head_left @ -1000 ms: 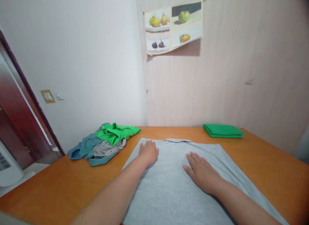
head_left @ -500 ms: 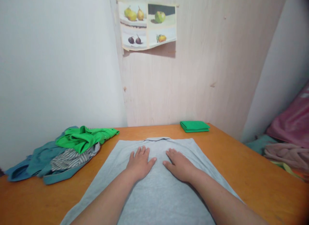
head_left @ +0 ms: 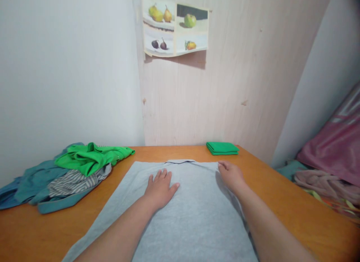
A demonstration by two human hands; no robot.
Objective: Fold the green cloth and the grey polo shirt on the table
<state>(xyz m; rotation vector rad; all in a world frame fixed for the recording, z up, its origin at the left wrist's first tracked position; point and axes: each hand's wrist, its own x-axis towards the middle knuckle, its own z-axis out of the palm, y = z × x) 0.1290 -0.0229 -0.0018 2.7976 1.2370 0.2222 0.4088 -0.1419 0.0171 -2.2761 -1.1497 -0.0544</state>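
Note:
A grey shirt (head_left: 185, 217) lies spread flat on the orange wooden table (head_left: 281, 202), with its dark-edged collar at the far side. My left hand (head_left: 160, 187) rests on it palm down, just near of the collar, fingers stretched out and slightly apart. At the shirt's far right corner, my right hand (head_left: 231, 175) has its fingers curled over the cloth's edge.
A heap of crumpled clothes (head_left: 70, 172), green on top of striped and blue pieces, sits at the table's left. A folded green cloth (head_left: 222, 148) lies at the back by the wall. Pink and other fabrics (head_left: 332, 160) are piled beyond the table's right edge.
My right hand has slid from the middle of the shirt out to its far right corner and curled its fingers. My left hand has stayed almost in place.

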